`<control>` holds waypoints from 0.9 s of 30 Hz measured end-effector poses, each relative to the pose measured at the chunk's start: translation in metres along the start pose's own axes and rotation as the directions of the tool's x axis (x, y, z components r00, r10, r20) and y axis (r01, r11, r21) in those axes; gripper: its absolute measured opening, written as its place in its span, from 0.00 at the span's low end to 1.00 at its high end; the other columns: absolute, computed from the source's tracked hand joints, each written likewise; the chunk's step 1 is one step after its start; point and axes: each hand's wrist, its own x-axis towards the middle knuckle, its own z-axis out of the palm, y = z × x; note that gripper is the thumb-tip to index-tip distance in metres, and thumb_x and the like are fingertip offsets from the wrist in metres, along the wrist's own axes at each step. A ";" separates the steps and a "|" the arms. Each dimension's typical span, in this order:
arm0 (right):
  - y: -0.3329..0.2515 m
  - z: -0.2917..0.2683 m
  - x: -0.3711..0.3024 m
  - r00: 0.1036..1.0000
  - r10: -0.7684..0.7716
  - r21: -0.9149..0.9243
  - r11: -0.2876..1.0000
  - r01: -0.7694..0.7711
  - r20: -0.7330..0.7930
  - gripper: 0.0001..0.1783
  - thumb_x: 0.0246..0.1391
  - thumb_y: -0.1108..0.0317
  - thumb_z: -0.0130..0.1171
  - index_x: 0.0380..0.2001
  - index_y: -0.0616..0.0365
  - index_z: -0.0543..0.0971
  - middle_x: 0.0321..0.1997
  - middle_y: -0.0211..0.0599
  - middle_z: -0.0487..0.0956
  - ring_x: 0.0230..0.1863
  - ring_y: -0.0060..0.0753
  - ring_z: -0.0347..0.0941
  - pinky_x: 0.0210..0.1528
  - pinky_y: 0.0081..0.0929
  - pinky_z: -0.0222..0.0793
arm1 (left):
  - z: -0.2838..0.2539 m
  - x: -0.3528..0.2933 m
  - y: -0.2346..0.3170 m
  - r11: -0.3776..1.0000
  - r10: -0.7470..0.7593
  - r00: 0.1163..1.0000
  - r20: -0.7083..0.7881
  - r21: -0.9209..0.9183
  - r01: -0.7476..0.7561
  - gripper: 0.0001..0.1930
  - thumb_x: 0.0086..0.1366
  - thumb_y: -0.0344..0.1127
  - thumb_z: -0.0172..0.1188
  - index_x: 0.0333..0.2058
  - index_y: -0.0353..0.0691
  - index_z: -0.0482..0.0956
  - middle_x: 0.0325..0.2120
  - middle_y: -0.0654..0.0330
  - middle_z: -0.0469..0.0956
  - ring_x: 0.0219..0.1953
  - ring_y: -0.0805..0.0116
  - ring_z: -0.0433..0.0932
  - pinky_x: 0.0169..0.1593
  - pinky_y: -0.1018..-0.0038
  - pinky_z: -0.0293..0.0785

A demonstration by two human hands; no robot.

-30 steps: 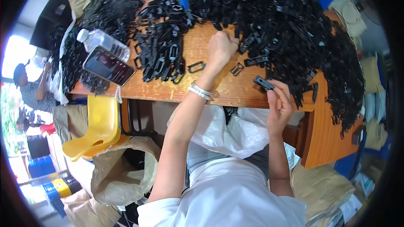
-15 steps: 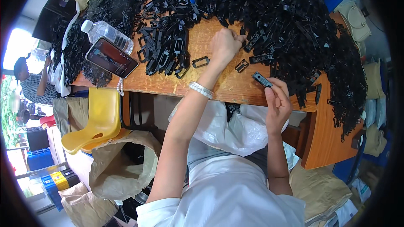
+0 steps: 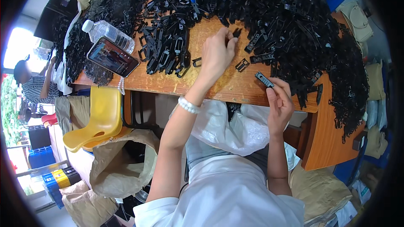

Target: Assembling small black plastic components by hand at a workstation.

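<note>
My right hand [image 3: 281,103] pinches a narrow black plastic part [image 3: 264,79] between thumb and fingers, just above the table's front edge. Further forward, my left hand [image 3: 216,54] is closed, with a small dark plastic piece [image 3: 237,32] at its fingertips; the grip itself is partly hidden. A loose black rectangular frame [image 3: 196,62] lies beside the left hand, partly covered by it. Between my hands rests another small open black frame [image 3: 242,64] on the wooden table [image 3: 227,86].
A large heap of black parts [image 3: 290,29] covers the right and back. A smaller pile [image 3: 166,46] lies left, near a phone [image 3: 112,56] and a clear bottle [image 3: 110,33]. Below are a yellow chair [image 3: 101,113], a white sack [image 3: 219,124] and a paper sack [image 3: 122,172].
My left hand has moved left, and the dark piece at its fingertips has shifted left too. My right hand has barely moved, still holding its part.
</note>
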 end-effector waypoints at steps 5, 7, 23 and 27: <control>0.004 -0.006 -0.005 0.998 0.055 0.234 0.971 -0.050 -0.014 0.06 0.51 0.77 0.54 0.32 0.69 0.75 0.34 0.33 0.73 0.29 0.16 0.66 0.30 0.13 0.63 | -0.029 -0.036 0.016 0.750 -0.096 0.884 0.458 -0.550 0.367 0.07 0.57 0.30 0.55 0.29 0.30 0.75 0.14 0.63 0.72 0.13 0.80 0.67 0.17 0.82 0.60; -0.003 0.001 -0.001 0.994 0.094 0.278 0.955 -0.108 0.063 0.06 0.50 0.76 0.53 0.31 0.67 0.75 0.32 0.34 0.74 0.23 0.17 0.65 0.25 0.14 0.61 | -0.036 -0.045 0.024 0.673 -0.144 0.844 0.516 -0.575 0.466 0.08 0.58 0.28 0.55 0.32 0.28 0.76 0.17 0.63 0.73 0.08 0.82 0.62 0.11 0.85 0.51; -0.010 0.010 -0.006 0.991 0.135 0.129 0.983 -0.133 -0.005 0.06 0.52 0.73 0.54 0.29 0.68 0.74 0.28 0.32 0.74 0.27 0.21 0.74 0.29 0.13 0.67 | -0.026 -0.069 0.012 0.496 -0.149 0.764 0.628 -0.621 0.607 0.23 0.65 0.46 0.46 0.22 0.31 0.74 0.10 0.63 0.69 0.08 0.82 0.55 0.12 0.84 0.46; -0.007 0.011 -0.008 0.998 0.068 0.039 0.997 -0.068 0.011 0.04 0.50 0.75 0.56 0.27 0.66 0.75 0.27 0.31 0.74 0.26 0.19 0.73 0.29 0.13 0.67 | -0.013 -0.089 0.010 0.524 -0.151 0.798 0.583 -0.637 0.565 0.31 0.65 0.56 0.37 0.22 0.31 0.72 0.10 0.65 0.65 0.11 0.81 0.56 0.17 0.83 0.49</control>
